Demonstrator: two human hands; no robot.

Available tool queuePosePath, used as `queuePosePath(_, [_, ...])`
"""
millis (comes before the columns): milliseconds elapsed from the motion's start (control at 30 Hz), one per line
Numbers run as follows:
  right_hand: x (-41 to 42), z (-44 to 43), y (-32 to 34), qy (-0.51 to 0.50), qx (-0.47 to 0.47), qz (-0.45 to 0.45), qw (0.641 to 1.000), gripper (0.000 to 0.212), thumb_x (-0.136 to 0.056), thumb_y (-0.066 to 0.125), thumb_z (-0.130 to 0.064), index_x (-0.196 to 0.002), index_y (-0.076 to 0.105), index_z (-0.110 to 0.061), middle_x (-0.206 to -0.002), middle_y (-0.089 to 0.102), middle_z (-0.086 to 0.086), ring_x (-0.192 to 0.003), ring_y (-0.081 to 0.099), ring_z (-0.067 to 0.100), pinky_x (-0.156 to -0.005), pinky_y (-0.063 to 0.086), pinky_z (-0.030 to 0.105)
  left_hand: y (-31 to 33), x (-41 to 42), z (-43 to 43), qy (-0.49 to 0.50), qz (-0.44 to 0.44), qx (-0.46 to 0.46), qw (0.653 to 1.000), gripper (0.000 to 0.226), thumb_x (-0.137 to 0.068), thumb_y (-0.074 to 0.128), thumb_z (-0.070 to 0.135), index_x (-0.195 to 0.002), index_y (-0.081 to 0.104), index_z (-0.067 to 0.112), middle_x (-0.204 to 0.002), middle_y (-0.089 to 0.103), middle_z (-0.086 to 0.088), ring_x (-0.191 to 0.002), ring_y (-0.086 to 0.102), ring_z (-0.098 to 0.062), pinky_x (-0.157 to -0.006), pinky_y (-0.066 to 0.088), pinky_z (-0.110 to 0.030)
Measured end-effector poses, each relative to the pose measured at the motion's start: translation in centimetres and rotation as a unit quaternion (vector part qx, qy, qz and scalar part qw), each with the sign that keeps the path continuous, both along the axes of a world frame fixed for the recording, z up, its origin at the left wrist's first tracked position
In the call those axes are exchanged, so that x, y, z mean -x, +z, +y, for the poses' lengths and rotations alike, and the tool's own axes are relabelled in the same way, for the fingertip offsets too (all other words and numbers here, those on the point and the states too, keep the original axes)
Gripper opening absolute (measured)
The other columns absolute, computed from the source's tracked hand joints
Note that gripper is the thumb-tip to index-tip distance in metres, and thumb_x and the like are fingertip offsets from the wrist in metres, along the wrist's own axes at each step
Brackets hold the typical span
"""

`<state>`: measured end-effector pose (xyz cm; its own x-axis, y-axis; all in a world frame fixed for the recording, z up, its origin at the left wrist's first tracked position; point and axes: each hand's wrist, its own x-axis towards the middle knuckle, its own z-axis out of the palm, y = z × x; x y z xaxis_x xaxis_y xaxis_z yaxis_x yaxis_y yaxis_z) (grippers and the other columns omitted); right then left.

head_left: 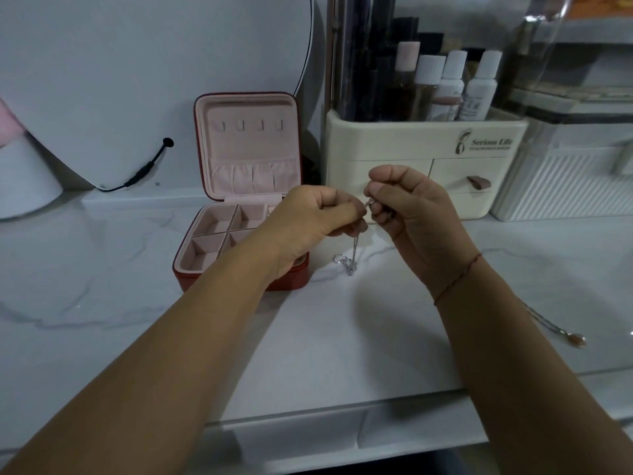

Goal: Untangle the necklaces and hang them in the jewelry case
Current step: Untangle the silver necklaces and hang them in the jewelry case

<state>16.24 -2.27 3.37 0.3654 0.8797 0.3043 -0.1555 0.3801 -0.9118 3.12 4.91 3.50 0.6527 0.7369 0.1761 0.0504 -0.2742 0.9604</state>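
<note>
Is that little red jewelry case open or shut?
Open: the jewelry case lid stands upright, showing four bare hooks and pink compartments.

A white marble counter (102,286) with grey veins fills the near scene, a drawer (298,437) front showing below its near edge. At the far left a big round mirror (102,80) with a thin black rim stands against the pale wall (319,46), a black cable (144,169) at its lower edge. At the far right stand a cream organiser (411,145) holding bottles (448,84) and a white ribbed box (565,190), in dim, even light.
</note>
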Motion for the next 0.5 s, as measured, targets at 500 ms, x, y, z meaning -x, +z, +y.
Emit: queuePosePath(500, [0.14,-0.04,0.04,0.032,0.017,-0.017,0.999,0.016,-0.092,0.052,0.001,-0.095,0.061,-0.011,-0.074,0.061,0.0,-0.06,0.051,0.008,-0.058,0.043,0.019,-0.24,-0.17,0.01,-0.01,0.02,-0.028,0.999,0.014,-0.089,0.055,0.003,-0.086,0.068,0.001,-0.074,0.07,-0.001,-0.075,0.062,-0.01,-0.075,0.05,-0.021])
